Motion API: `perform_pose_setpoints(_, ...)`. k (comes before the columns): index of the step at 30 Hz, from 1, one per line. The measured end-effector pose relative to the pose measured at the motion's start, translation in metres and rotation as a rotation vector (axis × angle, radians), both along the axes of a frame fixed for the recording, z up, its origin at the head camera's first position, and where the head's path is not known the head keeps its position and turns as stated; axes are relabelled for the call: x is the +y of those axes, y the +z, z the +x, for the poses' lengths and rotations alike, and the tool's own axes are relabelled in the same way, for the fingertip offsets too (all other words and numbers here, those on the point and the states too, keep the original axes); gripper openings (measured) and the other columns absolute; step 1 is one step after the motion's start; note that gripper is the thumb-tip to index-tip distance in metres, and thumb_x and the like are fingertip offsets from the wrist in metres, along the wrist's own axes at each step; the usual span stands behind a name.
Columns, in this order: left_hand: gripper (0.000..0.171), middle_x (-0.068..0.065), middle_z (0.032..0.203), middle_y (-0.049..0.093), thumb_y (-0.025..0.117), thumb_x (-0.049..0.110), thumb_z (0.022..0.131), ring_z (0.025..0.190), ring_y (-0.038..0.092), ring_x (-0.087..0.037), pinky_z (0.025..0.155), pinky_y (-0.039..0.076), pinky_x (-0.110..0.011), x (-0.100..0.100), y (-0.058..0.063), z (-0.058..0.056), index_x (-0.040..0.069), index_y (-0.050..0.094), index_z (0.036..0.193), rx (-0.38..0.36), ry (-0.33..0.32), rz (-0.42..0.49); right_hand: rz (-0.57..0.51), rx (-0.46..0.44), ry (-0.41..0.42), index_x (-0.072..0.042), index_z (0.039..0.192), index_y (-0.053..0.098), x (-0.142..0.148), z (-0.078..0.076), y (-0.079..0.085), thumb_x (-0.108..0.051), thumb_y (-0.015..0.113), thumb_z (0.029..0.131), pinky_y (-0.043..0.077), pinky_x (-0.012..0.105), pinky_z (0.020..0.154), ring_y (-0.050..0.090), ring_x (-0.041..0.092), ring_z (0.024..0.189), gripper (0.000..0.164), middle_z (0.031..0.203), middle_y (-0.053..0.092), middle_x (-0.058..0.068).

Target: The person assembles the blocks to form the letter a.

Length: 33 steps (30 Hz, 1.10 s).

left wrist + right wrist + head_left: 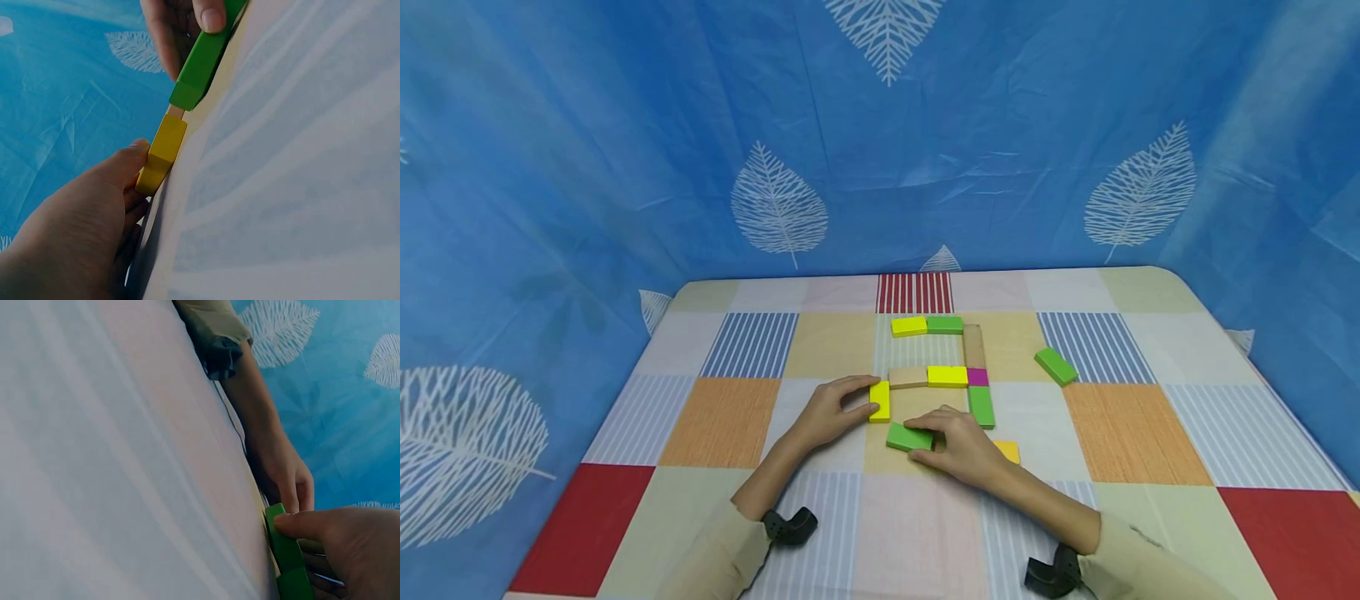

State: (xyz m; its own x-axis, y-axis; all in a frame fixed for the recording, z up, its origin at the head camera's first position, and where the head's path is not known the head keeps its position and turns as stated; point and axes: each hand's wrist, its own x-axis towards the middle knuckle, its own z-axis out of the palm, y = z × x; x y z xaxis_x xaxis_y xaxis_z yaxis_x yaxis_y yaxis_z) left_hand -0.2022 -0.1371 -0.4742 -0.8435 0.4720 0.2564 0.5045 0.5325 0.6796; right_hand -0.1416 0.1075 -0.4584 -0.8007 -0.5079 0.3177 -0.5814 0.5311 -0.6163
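My left hand (831,412) pinches a yellow block (879,402) standing lengthwise at the left end of a row of blocks. Between the thumb and fingers of my right hand (962,446) is a green block (909,437), just below and right of that yellow one. In the left wrist view the green block's end comes close to the yellow block (162,153). The row holds a plain wooden block (908,378), another yellow block (947,377) and a small purple block (977,377). Below the purple one lies a green block (981,407).
Above the row, a yellow block (909,327) and a green block (944,325) lie end to end, meeting an upright wooden block (973,346). A loose green block (1056,367) lies to the right. Partly behind my right hand is a yellow-orange block (1008,452). Patchwork cloth covers the table.
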Motion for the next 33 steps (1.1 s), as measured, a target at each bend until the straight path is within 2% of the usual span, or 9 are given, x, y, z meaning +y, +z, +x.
perform_pose_setpoints(7,0.043,-0.001,0.123,0.059,0.066,0.033,0.085,0.117,0.051,-0.017,0.100,0.039,-0.035,0.000,0.001,0.001,0.015,0.060,0.124,-0.020,0.008,0.001,0.060,-0.044,0.010,-0.009,0.113,0.067,-0.001,0.001,0.004,-0.028,0.079,0.072,0.049,0.026,0.077,0.055,0.009,0.093,0.046,0.103,0.067,-0.002)
perform_pose_setpoints(14,0.044,-0.002,0.123,0.059,0.067,0.033,0.085,0.117,0.051,-0.018,0.100,0.039,-0.036,-0.001,0.001,0.001,0.015,0.060,0.124,-0.022,0.013,0.001,0.137,-0.085,0.013,-0.006,0.114,0.065,0.003,0.006,0.015,-0.018,0.078,0.073,0.049,0.031,0.081,0.056,0.015,0.096,0.045,0.107,0.066,0.003)
perform_pose_setpoints(21,0.043,-0.002,0.123,0.058,0.066,0.033,0.085,0.117,0.051,-0.017,0.100,0.039,-0.035,0.000,0.000,0.000,0.014,0.060,0.124,-0.019,-0.002,0.005,0.113,-0.086,-0.020,-0.006,0.112,0.067,0.004,0.006,0.013,-0.021,0.079,0.073,0.050,0.029,0.080,0.058,0.014,0.094,0.044,0.102,0.067,0.001)
perform_pose_setpoints(33,0.043,-0.002,0.124,0.058,0.066,0.033,0.085,0.117,0.051,-0.018,0.100,0.039,-0.036,0.000,0.001,0.001,0.014,0.060,0.124,-0.013,-0.005,0.005,0.066,-0.041,-0.013,-0.008,0.109,0.069,0.003,0.005,0.009,-0.028,0.080,0.070,0.050,0.024,0.074,0.057,0.010,0.090,0.045,0.099,0.067,-0.002)
